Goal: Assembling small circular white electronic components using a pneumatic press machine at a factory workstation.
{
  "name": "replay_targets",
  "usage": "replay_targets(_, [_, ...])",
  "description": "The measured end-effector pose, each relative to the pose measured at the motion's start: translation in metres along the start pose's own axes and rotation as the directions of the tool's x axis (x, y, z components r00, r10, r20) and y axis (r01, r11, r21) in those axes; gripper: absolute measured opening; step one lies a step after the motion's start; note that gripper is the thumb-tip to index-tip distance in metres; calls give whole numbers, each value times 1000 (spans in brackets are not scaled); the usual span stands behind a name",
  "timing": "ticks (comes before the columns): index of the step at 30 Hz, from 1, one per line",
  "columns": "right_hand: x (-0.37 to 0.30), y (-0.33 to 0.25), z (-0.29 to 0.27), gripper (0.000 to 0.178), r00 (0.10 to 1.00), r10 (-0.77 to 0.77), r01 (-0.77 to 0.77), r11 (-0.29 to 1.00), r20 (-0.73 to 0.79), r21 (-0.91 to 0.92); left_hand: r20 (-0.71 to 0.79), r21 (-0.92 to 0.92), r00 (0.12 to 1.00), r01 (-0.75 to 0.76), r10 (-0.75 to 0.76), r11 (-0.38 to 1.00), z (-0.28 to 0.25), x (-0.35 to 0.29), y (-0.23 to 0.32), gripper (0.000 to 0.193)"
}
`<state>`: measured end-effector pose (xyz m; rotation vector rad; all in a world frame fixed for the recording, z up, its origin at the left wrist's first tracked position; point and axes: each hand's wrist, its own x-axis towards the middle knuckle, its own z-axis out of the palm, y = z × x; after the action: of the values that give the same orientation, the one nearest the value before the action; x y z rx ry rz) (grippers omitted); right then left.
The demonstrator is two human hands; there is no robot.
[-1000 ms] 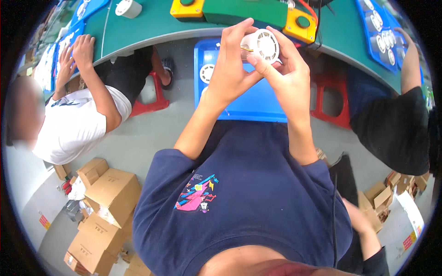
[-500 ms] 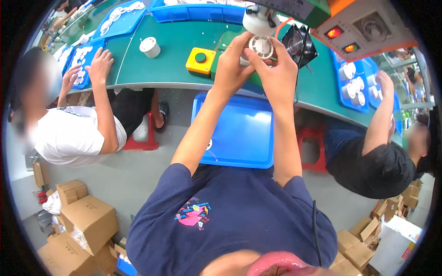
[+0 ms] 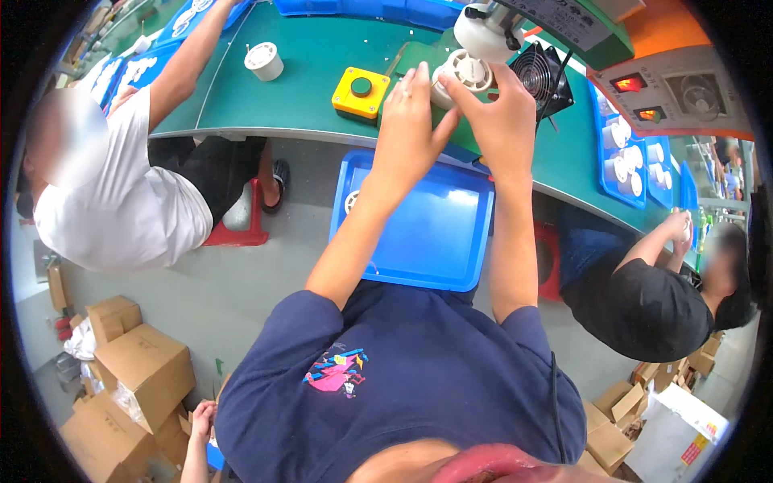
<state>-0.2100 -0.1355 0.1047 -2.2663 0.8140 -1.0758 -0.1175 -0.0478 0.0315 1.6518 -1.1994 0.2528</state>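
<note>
Both my hands hold a round white plastic part with a slotted face [image 3: 460, 74] over the green bench [image 3: 298, 88], just under a white press head [image 3: 483, 30]. My left hand [image 3: 407, 121] grips its left side. My right hand [image 3: 499, 121] grips its right side and underside. A yellow box with a green push button [image 3: 360, 91] sits just left of my left hand. A black fan [image 3: 541, 76] stands right of the part.
A blue tray [image 3: 427, 233] with one white part lies on my lap. A person in white sits at left, a person in black at right. Another white round part [image 3: 264, 60] rests on the bench. Blue trays of white parts [image 3: 628, 161] and cardboard boxes [image 3: 137, 370] surround.
My hands have carried the white part forward from above the lap tray to the bench, under the press head. My view has tilted up toward the machine.
</note>
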Motion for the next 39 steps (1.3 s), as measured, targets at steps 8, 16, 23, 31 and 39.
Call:
replay_targets(8, [11, -11, -6, 48, 995, -38, 53, 984, 92, -172, 5, -102, 997, 74, -74, 992, -21, -12, 20, 75])
replay_targets(16, [6, 0, 9, 52, 998, 8, 2, 987, 62, -162, -131, -191, 985, 86, -112, 978, 12, 12, 21, 77])
replay_targets(23, [2, 13, 7, 50, 999, -21, 18, 997, 41, 80, -204, -191, 976, 39, -78, 981, 24, 19, 17, 67])
replay_targets(31, [-10, 12, 19, 47, 979, 197, -204, 913, 57, 352, -275, -170, 961, -11, -36, 985, 33, 21, 14, 68])
replay_targets(39, [-15, 9, 25, 54, 967, 256, -221, 785, 23, 579, -270, -178, 960, 27, -75, 984, 38, 22, 12, 64])
